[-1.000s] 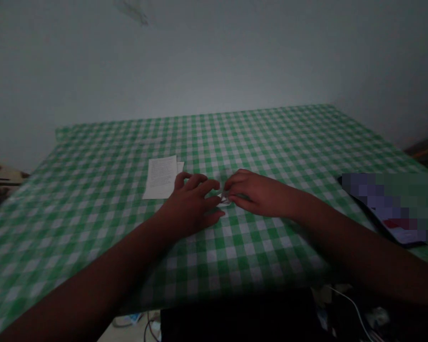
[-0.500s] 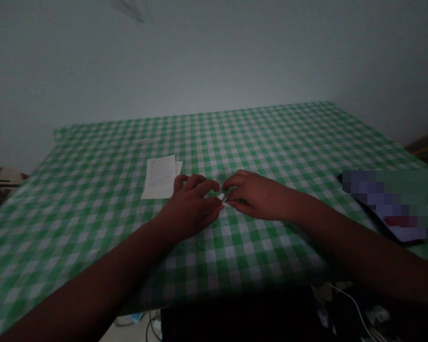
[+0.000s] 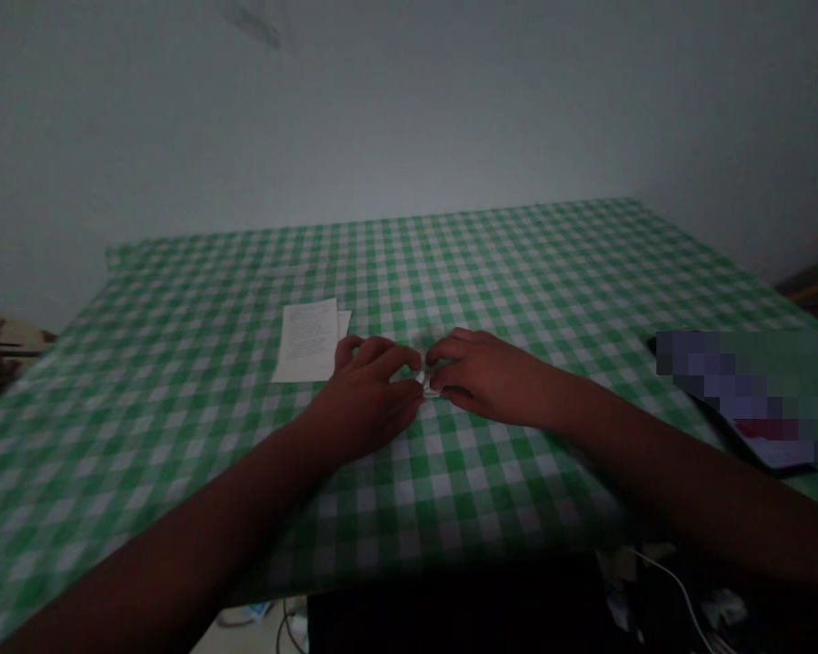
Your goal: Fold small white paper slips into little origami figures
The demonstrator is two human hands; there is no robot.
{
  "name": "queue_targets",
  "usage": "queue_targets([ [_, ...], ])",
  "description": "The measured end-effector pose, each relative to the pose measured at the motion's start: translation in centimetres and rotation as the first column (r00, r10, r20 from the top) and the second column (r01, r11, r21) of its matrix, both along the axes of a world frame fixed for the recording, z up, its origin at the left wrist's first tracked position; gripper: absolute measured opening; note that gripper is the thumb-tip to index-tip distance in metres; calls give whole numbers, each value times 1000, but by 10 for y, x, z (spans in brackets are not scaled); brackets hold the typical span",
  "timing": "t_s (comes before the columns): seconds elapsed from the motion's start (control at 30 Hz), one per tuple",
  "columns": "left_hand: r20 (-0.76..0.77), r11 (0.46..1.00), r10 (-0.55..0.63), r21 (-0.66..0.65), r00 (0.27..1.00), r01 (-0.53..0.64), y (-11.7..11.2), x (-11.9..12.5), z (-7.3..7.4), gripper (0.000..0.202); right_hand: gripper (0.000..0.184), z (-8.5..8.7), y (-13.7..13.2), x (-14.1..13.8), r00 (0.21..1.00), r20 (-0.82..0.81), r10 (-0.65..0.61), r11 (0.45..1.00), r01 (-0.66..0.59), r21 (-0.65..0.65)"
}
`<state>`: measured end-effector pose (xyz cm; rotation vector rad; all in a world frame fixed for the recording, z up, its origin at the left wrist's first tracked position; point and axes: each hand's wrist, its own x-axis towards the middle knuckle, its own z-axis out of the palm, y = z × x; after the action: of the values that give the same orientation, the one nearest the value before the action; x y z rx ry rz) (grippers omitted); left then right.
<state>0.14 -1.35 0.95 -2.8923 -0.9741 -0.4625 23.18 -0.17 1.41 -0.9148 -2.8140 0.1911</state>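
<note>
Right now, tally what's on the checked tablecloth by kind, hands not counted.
Paper sheets: 2 (a second edge shows behind the top sheet)
Small shiny item between the left hand and right hand: 1
Blurred flat item: 1, kind hidden by pixelation
Total: 4

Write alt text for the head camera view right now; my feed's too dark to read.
The left hand and right hand pinch a small pale object, too small to identify, between their fingertips over a green-and-white gingham tablecloth. Papers lie beside the left hand.
</note>
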Motion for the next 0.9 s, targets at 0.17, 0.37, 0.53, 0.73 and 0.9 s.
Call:
queue_targets([
  [0.17,-36,996,40,-74,999,-42,1,1,3,16,22,-6,1,-2,1000,3,-8,1000,8,12],
  [0.37,-18,992,62,-105,998,-64,6,-4,3,15,23,-6,7,1,997,-82,-7,997,1,-74],
  [0.53,-58,993,69,-88,996,-74,7,-4,3,15,21,-1,8,5,995,-36,-98,995,98,1],
  [0.73,-92,995,90,-32,992,-93,2,0,5,13,22,0,4,3,992,32,-123,992,122,18],
  [0.9,-115,994,104,-19,988,-107,0,1,5,15,27,5,-1,3,988,80,-131,991,130,15],
])
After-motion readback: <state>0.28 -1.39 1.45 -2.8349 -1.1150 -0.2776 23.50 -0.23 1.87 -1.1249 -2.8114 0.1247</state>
